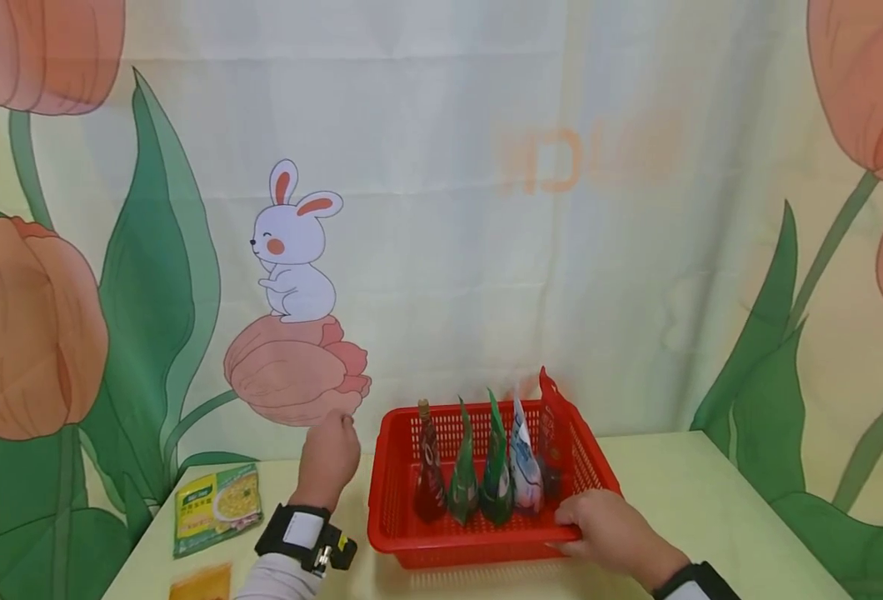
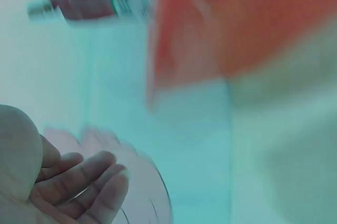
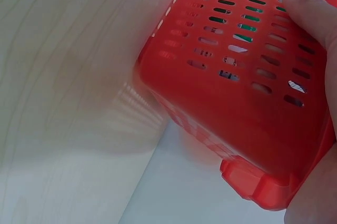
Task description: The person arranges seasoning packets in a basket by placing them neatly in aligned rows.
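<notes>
A red plastic basket (image 1: 479, 554) with slotted walls is at the middle of the table, and my right hand (image 1: 610, 529) grips its front right corner. The right wrist view shows the thumb lying against the slotted wall of the basket (image 3: 221, 113). Inside the basket stand a dark red bottle (image 1: 430, 475), two green pouches (image 1: 496, 483), a white-and-blue pouch (image 1: 526, 475) and a red pouch (image 1: 554, 425). To the left of the basket, my left hand (image 1: 331, 458) is raised, apart from it. The left wrist view shows its fingers (image 2: 105, 197) loosely curled, holding nothing.
A yellow-and-green food packet (image 1: 218, 508) lies at the table's left side. Nearer, an orange packet (image 1: 202, 583) is cut off by the frame edge. Behind the pale table (image 1: 674, 483) hangs a printed curtain (image 1: 449, 208).
</notes>
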Tool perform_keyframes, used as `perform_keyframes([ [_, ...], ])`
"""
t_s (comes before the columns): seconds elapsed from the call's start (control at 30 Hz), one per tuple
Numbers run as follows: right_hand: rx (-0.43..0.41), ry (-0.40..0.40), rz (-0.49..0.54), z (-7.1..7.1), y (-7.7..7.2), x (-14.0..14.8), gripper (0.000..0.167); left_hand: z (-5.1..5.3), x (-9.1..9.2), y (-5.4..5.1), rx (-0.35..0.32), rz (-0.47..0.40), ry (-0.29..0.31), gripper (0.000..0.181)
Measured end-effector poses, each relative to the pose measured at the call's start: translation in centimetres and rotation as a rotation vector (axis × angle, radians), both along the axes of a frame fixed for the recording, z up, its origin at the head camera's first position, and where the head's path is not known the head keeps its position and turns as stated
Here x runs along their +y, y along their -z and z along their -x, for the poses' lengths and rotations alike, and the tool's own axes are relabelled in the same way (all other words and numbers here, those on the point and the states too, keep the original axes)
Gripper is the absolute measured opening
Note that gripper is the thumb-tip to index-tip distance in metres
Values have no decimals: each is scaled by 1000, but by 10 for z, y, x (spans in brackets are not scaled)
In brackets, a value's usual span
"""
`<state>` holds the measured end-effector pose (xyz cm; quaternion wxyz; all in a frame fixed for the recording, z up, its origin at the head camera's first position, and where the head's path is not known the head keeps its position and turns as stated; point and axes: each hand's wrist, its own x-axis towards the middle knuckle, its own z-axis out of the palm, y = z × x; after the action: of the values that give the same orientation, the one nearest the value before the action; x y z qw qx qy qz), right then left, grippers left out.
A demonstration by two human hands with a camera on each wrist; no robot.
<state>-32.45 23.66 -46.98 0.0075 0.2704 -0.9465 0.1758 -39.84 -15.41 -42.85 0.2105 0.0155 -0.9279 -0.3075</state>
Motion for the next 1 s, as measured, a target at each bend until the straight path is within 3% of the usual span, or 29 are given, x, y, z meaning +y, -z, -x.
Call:
perform_keyframes([
  [0.2,0,3,-9,-2,2,1,14,8,-71,18,-26,139,-108,25],
  [0.3,3,5,-16,-2,2,1,14,5,-108,30,-47,131,-160,21],
  [0.4,-2,10,-16,-2,2,1,14,2,-142,47,-154,79,-265,25],
  [0.5,-3,11,-11,-2,2,2,15,3,-164,64,-331,15,-392,35],
  [0.6,-4,10,-8,-2,2,2,14,2,-174,76,-484,-36,-483,46],
  [0.67,-4,10,-10,-2,2,2,14,1,-176,81,-536,-50,-519,51],
  [1.0,-15,20,-3,0,5,1,11,-11,-176,84,-623,-47,-560,57],
])
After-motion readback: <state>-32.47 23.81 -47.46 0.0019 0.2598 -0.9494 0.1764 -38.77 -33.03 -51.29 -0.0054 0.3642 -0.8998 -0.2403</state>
